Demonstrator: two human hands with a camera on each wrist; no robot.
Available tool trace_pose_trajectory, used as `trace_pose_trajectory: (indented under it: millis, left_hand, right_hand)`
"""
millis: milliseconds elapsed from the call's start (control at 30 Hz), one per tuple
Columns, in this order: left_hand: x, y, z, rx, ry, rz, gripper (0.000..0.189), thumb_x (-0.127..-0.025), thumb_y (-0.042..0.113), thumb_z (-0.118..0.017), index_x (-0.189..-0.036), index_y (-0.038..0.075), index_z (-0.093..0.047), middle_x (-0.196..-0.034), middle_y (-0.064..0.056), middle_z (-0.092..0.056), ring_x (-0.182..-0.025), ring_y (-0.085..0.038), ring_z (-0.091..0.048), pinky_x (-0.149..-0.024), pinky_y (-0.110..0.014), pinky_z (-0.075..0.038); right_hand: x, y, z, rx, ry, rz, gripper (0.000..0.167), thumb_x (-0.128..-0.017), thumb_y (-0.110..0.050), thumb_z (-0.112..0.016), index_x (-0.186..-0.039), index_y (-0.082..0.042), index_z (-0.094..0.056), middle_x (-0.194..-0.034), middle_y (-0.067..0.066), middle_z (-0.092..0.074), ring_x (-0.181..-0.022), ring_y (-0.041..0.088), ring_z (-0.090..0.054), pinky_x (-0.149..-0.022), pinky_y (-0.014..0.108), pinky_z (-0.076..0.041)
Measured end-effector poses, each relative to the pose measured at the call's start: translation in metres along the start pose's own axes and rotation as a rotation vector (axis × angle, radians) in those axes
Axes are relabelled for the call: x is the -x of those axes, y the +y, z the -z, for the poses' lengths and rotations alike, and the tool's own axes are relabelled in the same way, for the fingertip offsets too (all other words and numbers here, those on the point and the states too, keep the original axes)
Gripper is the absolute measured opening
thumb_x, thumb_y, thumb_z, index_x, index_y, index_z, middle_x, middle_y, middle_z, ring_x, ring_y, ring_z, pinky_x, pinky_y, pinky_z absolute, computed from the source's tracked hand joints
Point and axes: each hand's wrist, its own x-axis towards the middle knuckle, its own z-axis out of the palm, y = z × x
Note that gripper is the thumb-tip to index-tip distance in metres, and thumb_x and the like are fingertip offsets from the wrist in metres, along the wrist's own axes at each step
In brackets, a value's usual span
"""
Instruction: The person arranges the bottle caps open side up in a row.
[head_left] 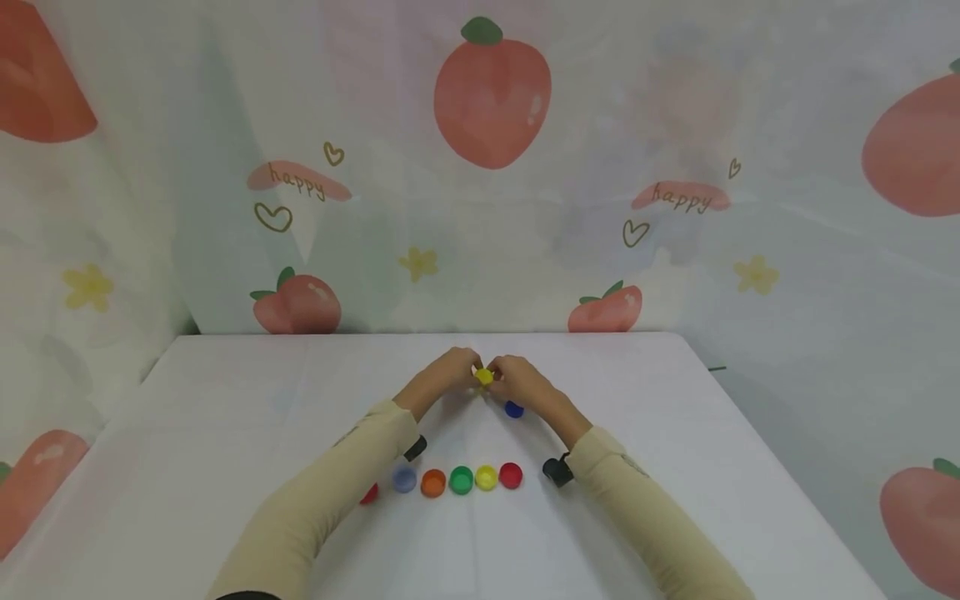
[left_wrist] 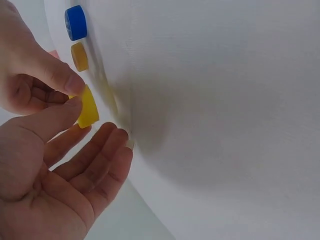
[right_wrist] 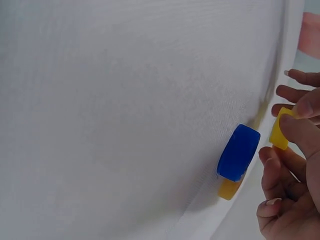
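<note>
Above the far part of the white table, both hands hold one small round yellow cap. The left hand pinches it between thumb and index finger, with its other fingers loosely spread in the left wrist view. From the other side, the right hand pinches the same yellow cap with thumb and finger. A blue cap lies on the table beneath the right hand. Behind it in the right wrist view, an amber-yellow cap is partly hidden.
Nearer the body, shallow round cups stand in a row: light blue, orange, green, yellow and red. The left sleeve partly covers another red piece. A peach-print cloth hangs behind the table.
</note>
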Motion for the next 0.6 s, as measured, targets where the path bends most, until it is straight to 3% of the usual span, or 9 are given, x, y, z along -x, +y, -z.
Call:
trace_pose_trajectory:
  millis: [233,433,600]
  left_hand:
    - [0.004,-0.004,0.001,0.009,0.031,-0.108,0.026,-0.093,0.017,-0.061,-0.113,0.001,-0.064,-0.103,-0.008,-0.065,-0.087,-0.017,-0.06,-0.075,-0.027,-0.049]
    - [0.017,-0.007,0.001,0.106,0.059,-0.107,0.021,-0.091,0.016,-0.063,-0.106,0.001,-0.065,-0.092,-0.005,-0.065,-0.075,-0.012,-0.059,-0.065,-0.023,-0.048]
    - [0.028,0.001,0.005,0.241,0.065,-0.139,0.024,-0.091,0.012,-0.064,-0.108,-0.005,-0.064,-0.088,-0.008,-0.066,-0.071,-0.017,-0.064,-0.059,-0.022,-0.05]
  right_hand:
    - [0.008,0.004,0.002,-0.033,0.036,0.044,0.029,-0.085,-0.013,-0.07,-0.11,-0.003,-0.06,-0.09,0.002,-0.063,-0.079,0.013,-0.058,-0.072,0.028,-0.05]
    - [0.018,-0.001,0.001,-0.088,0.023,0.116,0.031,-0.085,-0.014,-0.07,-0.112,-0.002,-0.058,-0.09,0.003,-0.065,-0.08,0.014,-0.062,-0.071,0.027,-0.051]
    - [0.029,0.001,0.008,-0.128,0.058,0.122,0.032,-0.084,-0.016,-0.072,-0.111,-0.006,-0.059,-0.091,0.002,-0.065,-0.082,0.014,-0.061,-0.07,0.028,-0.051]
